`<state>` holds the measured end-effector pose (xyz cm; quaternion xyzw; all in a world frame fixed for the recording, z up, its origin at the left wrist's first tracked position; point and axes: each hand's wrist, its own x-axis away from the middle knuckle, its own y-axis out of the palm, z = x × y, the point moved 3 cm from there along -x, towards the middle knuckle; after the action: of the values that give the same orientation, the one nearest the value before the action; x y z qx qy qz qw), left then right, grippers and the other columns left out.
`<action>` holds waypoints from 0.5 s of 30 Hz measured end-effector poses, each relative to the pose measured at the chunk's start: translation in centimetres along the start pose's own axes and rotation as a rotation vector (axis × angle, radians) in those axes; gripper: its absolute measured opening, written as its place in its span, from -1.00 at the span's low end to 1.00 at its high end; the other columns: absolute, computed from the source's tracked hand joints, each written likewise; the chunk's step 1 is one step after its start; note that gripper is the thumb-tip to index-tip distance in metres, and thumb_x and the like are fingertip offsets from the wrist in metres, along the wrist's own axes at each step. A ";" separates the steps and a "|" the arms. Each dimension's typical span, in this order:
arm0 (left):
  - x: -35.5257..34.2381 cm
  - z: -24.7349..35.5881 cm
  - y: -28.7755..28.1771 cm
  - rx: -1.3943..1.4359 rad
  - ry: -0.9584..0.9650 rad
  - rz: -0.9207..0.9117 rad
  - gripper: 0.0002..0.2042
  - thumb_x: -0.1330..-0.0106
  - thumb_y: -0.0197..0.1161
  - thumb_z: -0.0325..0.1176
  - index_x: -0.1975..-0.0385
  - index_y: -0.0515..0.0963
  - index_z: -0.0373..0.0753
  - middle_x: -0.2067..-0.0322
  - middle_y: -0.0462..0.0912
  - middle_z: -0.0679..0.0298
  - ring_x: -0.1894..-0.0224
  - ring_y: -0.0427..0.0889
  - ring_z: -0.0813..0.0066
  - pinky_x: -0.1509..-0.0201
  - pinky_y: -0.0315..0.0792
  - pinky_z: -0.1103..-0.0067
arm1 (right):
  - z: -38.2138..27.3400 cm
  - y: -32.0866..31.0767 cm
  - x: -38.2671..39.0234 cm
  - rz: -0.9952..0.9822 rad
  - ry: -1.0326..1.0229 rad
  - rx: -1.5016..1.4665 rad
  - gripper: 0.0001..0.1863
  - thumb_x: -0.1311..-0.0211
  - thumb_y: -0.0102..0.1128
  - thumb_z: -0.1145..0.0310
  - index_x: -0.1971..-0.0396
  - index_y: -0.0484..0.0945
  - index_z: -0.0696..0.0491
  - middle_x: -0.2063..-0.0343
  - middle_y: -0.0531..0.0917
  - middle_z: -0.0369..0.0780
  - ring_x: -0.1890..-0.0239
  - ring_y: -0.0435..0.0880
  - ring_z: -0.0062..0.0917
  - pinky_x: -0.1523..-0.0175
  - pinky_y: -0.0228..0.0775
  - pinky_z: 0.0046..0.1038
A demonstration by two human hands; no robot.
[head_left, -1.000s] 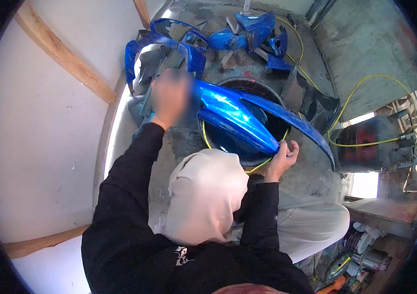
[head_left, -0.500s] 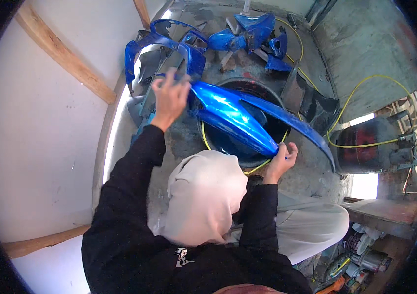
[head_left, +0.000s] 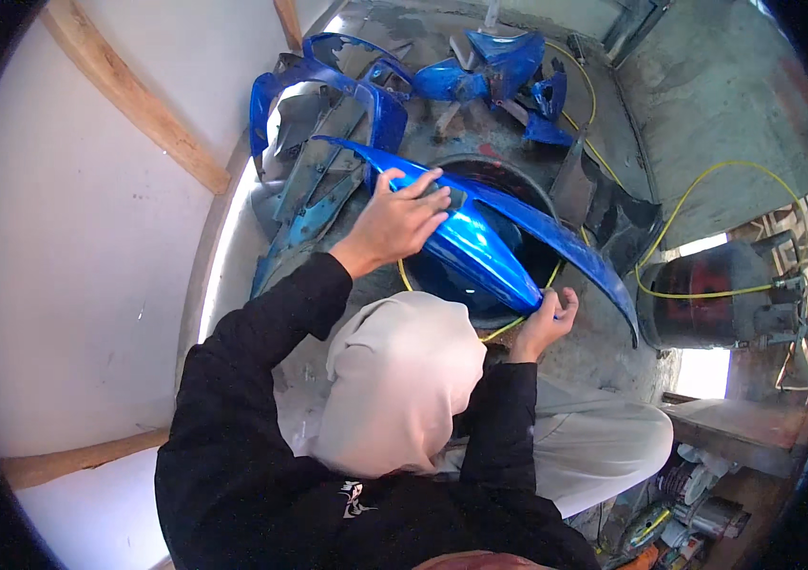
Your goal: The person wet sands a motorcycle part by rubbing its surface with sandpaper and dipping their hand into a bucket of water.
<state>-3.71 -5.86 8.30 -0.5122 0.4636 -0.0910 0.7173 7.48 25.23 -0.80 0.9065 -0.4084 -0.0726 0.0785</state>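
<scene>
A glossy blue motorcycle body panel, long and forked, lies tilted across a round black tub. My right hand grips its narrow near end between thumb and fingers. On the panel's upper face rests my left hand, fingers bent over a small dark flat pad pressed to the surface. Most of that pad is hidden under the fingers, so its material cannot be told.
More blue panels lie beyond the tub at left, and several others further back. Dark panels sit right of the tub. A yellow hose runs to a dark tank. Tools and parts fill the lower right.
My left hand has come right and down from the panel's far left end onto its upper face. The panel has shifted slightly; my right hand keeps its grip.
</scene>
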 end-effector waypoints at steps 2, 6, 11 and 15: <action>0.2 -1.5 -0.8 -0.038 -0.117 0.041 -0.79 -0.46 0.25 -0.23 0.08 0.77 -0.10 -0.08 0.75 0.36 -0.36 0.50 0.31 -0.33 0.16 0.12 | 0.0 -0.1 0.1 -0.001 -0.002 0.005 -0.67 -0.32 0.15 0.56 -0.06 0.37 0.20 0.45 0.69 -0.18 0.40 0.61 -0.61 0.22 0.40 -0.56; 1.1 -4.3 -2.1 -0.316 -0.527 0.124 -0.72 -0.53 0.14 -0.20 0.07 0.77 -0.12 -0.06 0.75 0.28 -0.31 0.52 0.28 -0.24 0.19 0.12 | 0.0 0.1 0.1 0.004 -0.016 -0.014 -0.66 -0.32 0.14 0.56 -0.06 0.37 0.19 0.45 0.70 -0.16 0.41 0.61 -0.61 0.24 0.40 -0.56; 1.1 0.4 -0.6 -0.186 -0.083 0.084 -0.74 -0.48 0.21 -0.24 -0.03 0.69 -0.17 -0.06 0.75 0.30 -0.36 0.49 0.29 -0.27 0.18 0.11 | 0.3 -0.1 0.0 0.010 -0.013 -0.006 -0.67 -0.32 0.15 0.55 -0.06 0.38 0.18 0.45 0.70 -0.16 0.41 0.61 -0.60 0.24 0.40 -0.57; 1.4 0.6 -0.7 0.042 -0.047 0.077 -0.74 -0.47 0.23 -0.24 -0.02 0.70 -0.17 -0.11 0.73 0.36 -0.39 0.47 0.32 -0.30 0.15 0.12 | 0.3 -0.4 0.0 0.000 -0.024 0.007 -0.67 -0.31 0.15 0.55 -0.05 0.39 0.18 0.44 0.70 -0.16 0.39 0.62 -0.60 0.23 0.41 -0.57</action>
<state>-2.20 -6.66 8.10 -0.4807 0.4639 -0.0611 0.7416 7.67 25.43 -1.18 0.9060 -0.4093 -0.0820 0.0706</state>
